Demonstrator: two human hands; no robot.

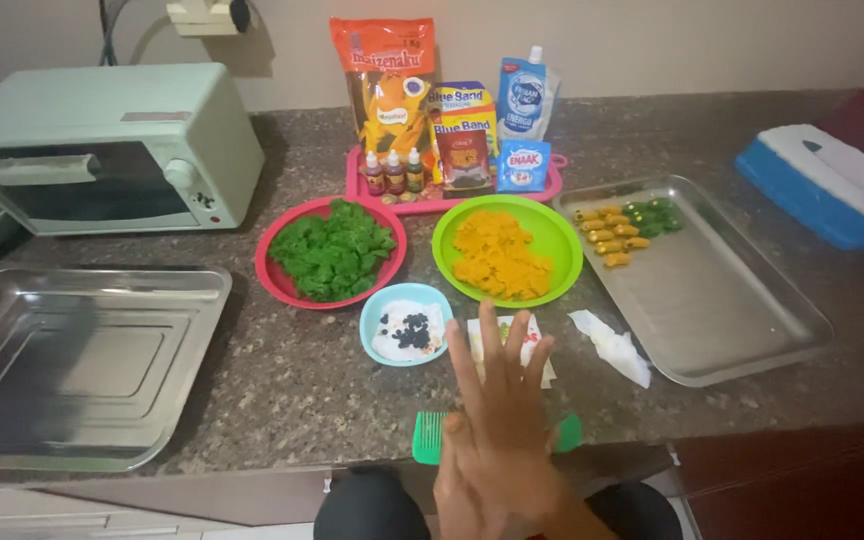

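My right hand (497, 425) hovers over the counter's front edge, fingers spread and pointing away from me, holding nothing. Under it lies a green comb (429, 438), partly hidden. A small white packet (535, 347) sits just beyond my fingertips. Past that are a small blue bowl (380, 312) with white powder and dark bits, a red plate (274, 277) of green dough pieces, and a green plate (560, 240) of orange dough pieces. My left hand is out of view.
A metal tray (712, 300) at right carries several small orange and green shaped pieces at its far corner. Another metal tray (82, 360) lies at left, a pale green toaster oven (102, 145) behind it. A pink tray (354, 185) holds bottles and packets. There is also crumpled tissue (614, 346) and a blue-white box (822, 185).
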